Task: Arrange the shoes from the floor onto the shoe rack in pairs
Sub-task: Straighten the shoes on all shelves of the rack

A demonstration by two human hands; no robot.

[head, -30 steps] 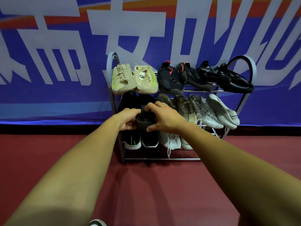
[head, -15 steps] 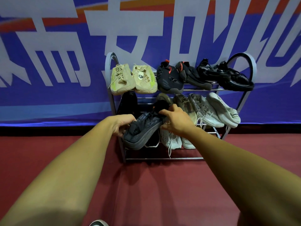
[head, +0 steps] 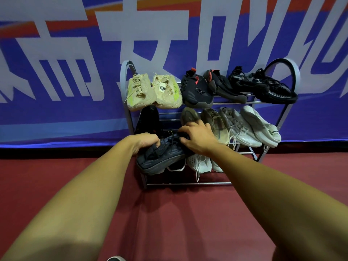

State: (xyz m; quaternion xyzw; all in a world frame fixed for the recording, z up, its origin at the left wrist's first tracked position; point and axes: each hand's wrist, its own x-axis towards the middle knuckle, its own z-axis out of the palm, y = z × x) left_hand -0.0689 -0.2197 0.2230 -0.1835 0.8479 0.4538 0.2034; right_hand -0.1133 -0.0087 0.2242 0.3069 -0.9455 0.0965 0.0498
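Drawn out of the middle shelf since a second ago, the dark grey knit sneaker point(head: 160, 159) tilts before the grey metal shoe rack point(head: 122, 78). The left hand point(head: 145, 141) grips its collar and the right hand point(head: 197, 140) clasps its front.

A metal shoe rack point(head: 188, 184) stands on the red floor point(head: 178, 219); beige sneakers point(head: 154, 91) and black shoes point(head: 235, 87) line its top shelf, pale sneakers point(head: 250, 127) sit on the middle one

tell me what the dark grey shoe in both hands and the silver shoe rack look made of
The dark grey shoe looks like matte knit fabric, given its ribbed upper, over a thick foam or rubber sole. The silver shoe rack is probably metal tubing: its thin bars catch glossy highlights.
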